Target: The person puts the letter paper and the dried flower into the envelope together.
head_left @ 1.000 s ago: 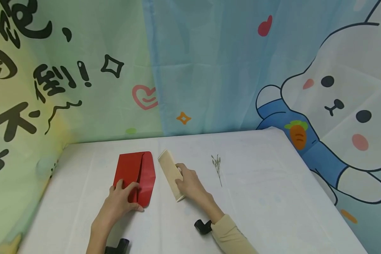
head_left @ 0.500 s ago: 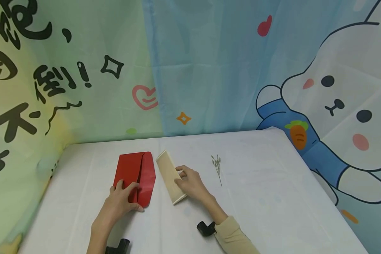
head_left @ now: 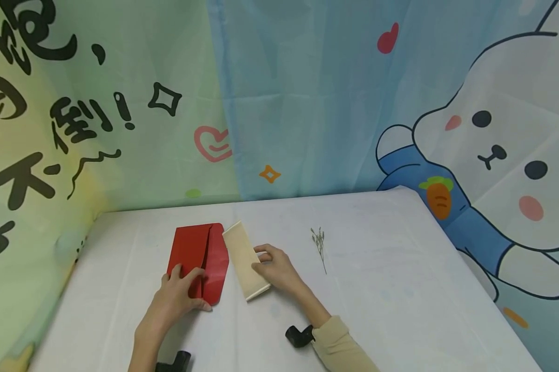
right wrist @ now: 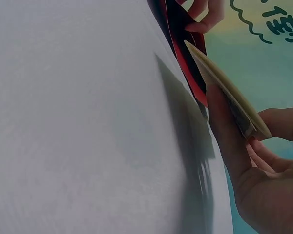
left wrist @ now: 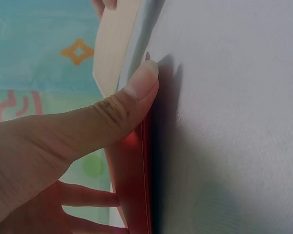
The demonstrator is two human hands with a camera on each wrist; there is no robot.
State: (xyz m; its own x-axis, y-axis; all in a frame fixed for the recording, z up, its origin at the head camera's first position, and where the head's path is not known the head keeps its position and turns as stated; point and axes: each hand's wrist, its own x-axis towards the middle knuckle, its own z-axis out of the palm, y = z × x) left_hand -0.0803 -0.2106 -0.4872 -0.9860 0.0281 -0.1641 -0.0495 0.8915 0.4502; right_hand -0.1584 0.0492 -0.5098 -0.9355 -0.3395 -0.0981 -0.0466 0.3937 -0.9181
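A red envelope [head_left: 191,245] lies on the white-covered table, its flap spread to the right. My left hand [head_left: 179,289] grips its near part, thumb [left wrist: 144,80] at the near edge and fingers over the top. In the right wrist view the envelope's mouth [right wrist: 185,63] gapes a little beside the left fingers. My right hand [head_left: 279,268] pinches a folded cream paper [head_left: 243,261] by its right side, between thumb and fingers. That paper is tilted and its upper left corner comes up to the flap. Something printed shows between its layers [right wrist: 239,114].
A small dried flower sprig [head_left: 318,245] lies on the table [head_left: 391,279] to the right of my right hand. Behind the table hangs a printed cloth [head_left: 302,103]. Black wrist devices [head_left: 299,336] sit at both wrists.
My right hand has drawn the folded cream paper leftward to the envelope's flap and turned more of its face upward. The left hand and the envelope stay in place.
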